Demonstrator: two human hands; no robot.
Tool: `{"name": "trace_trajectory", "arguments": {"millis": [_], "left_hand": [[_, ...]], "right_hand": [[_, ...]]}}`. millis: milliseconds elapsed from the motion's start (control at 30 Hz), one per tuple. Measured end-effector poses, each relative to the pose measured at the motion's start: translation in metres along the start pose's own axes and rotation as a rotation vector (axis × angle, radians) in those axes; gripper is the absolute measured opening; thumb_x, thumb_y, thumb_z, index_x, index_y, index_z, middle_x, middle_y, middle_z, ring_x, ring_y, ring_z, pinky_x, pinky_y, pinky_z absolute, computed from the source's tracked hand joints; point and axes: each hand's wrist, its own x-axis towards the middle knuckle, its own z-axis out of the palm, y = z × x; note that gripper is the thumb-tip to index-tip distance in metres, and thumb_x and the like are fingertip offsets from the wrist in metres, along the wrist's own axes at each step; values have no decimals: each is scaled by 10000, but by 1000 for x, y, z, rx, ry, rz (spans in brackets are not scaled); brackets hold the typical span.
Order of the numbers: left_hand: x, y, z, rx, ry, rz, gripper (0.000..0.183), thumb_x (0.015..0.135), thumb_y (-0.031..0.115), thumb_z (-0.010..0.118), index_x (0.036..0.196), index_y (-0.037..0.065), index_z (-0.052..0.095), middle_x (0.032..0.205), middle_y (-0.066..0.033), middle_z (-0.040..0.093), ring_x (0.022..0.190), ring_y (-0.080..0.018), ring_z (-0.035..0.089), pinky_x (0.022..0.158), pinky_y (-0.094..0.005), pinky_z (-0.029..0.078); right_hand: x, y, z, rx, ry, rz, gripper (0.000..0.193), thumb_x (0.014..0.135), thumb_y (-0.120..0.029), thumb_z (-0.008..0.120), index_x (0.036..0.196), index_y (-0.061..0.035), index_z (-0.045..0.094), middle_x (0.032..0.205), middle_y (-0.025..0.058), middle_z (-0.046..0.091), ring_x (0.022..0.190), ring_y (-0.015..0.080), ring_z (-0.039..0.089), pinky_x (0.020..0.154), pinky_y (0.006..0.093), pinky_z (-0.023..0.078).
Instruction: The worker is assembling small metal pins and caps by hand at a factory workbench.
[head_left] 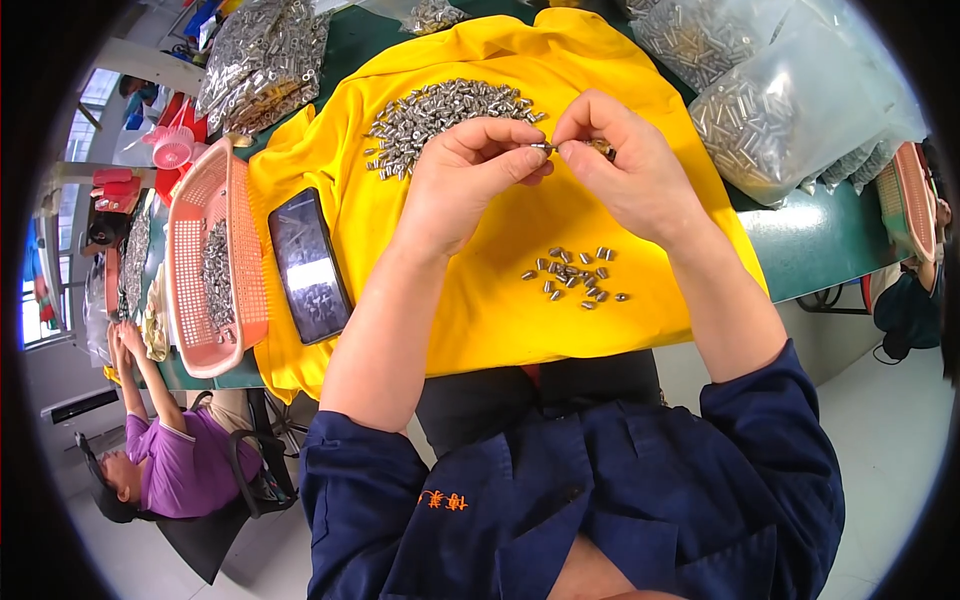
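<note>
Over the yellow cloth (480, 320), my left hand (475, 180) and my right hand (625, 170) meet fingertip to fingertip. Pinched in the left fingers is a small metal fitting (541, 146); the right thumb and forefinger touch its other end. Something small, dark and brassy (602, 148) shows within the curled right fingers, too covered to name. Just beyond my left hand lies a large heap of short silvery metal fittings (430, 115). A smaller scatter of similar fittings (570, 272) rests on the cloth nearer my body.
A dark phone or tablet (308, 265) lies left of the cloth, beside a pink basket (180, 300) holding metal parts. Bags of metal parts (262, 65) stand far left, and more bags (755, 120) far right on the green table (815, 245). A co-worker in purple (200, 465) sits left.
</note>
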Motion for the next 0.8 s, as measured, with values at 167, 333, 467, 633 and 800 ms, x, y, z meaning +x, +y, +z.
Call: {"name": "trace_trajectory", "arguments": {"millis": [167,333,467,633,800], "left_hand": [[0,0,2,146,16,13,133,743,27,599,869,-10,583,789,-68,603,724,-124,582,673,-220,468],[0,-4,4,200,76,27,124,742,25,594,858,-17,582,768,-51,604,699,-106,576,665,-209,463],[-1,-8,-1,441,7,10,100,728,28,575,824,13,601,745,-35,609,680,-84,569,638,-198,448],[-15,-2,28,938,-462,143,146,675,34,600,819,10,593,890,-88,589,776,-179,577,688,-263,456],[19,12,6,1238,-92,339,140,713,98,577,836,38,606,843,-88,593,751,-205,574,651,-284,446]], "right_hand": [[-3,-4,0,-302,-16,-46,83,715,-74,496,781,-29,477,650,95,526,564,179,512,521,271,402],[-1,4,3,-242,-4,-14,86,717,-87,493,782,-33,482,658,104,527,579,191,514,523,279,397],[5,11,-17,103,55,192,63,758,-77,490,805,-36,501,648,-3,486,578,56,427,508,195,348],[8,11,-23,207,136,136,55,771,-79,498,797,-30,499,660,-34,471,580,27,395,499,174,330],[8,11,-18,98,150,84,58,758,-80,496,784,-28,494,669,-13,491,582,40,406,505,183,340]]}}
